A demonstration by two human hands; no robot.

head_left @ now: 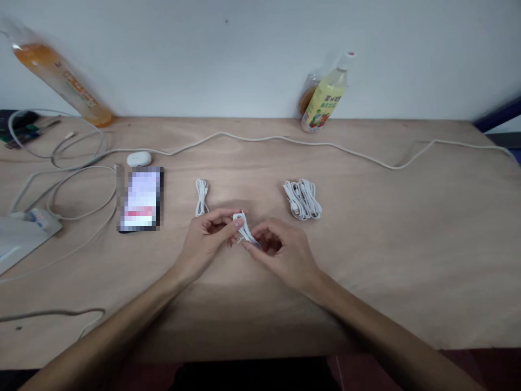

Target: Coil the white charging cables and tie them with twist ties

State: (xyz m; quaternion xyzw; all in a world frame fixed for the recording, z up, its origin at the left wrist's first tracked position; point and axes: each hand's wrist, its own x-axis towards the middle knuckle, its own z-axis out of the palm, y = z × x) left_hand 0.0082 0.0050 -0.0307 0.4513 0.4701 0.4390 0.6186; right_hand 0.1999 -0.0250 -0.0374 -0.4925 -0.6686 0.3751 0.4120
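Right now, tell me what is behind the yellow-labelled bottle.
Behind the yellow-labelled bottle, part of a see-through container, brown low down, shows at the picture's left. The bottle covers the rest, so its full shape and contents cannot be told.

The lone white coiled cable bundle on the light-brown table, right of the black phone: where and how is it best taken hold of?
Pinch the white coiled cable bundle at its middle, probably best from above, across its left and right sides: it lies flat, long and narrow, pointing away from the person.
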